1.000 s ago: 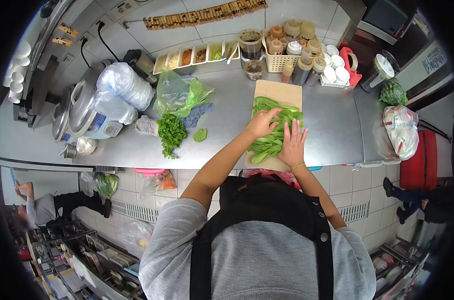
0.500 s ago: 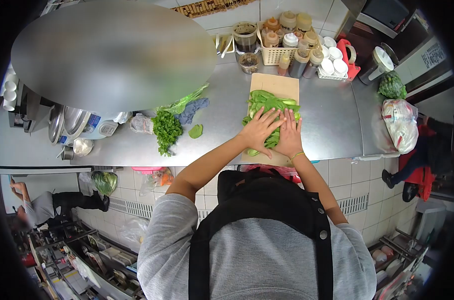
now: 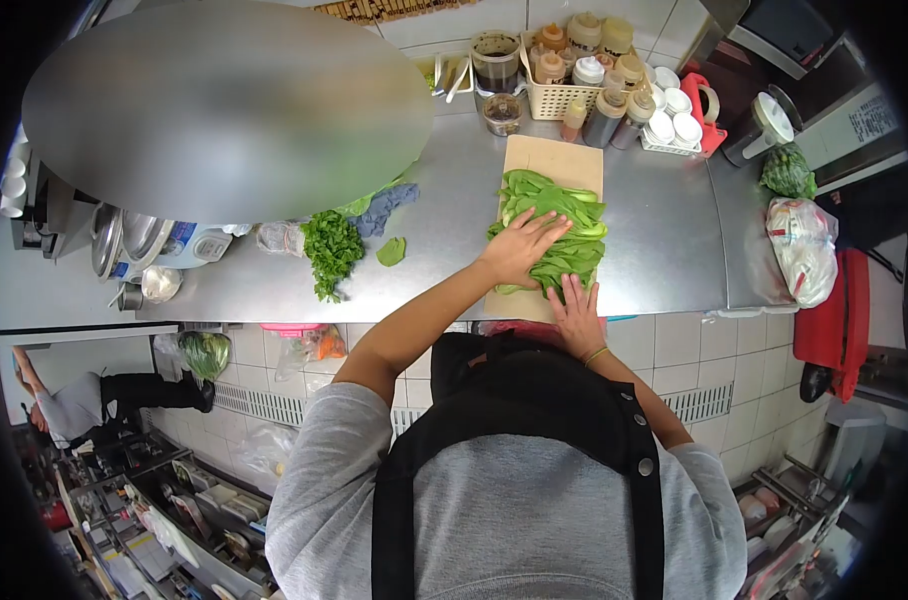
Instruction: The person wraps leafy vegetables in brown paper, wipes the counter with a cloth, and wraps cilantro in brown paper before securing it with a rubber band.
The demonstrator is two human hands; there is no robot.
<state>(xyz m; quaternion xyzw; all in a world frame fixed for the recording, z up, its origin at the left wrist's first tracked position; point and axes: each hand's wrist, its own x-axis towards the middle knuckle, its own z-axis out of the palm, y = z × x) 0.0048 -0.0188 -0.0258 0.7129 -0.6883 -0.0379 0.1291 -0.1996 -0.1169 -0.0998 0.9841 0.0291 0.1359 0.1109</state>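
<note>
With the left hand (image 3: 517, 252) spread flat on the leafy greens (image 3: 581, 248) atop the cutting board (image 3: 554, 154) on the bench (image 3: 664, 230), and the right hand (image 3: 578, 326) open at their near edge, light, even pressure should align them without bruising.

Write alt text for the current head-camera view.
A person's left hand lies across leafy greens on a tan board, the right hand at their near edge. Bunched herbs and a loose leaf lie leftward on the metal counter.
</note>
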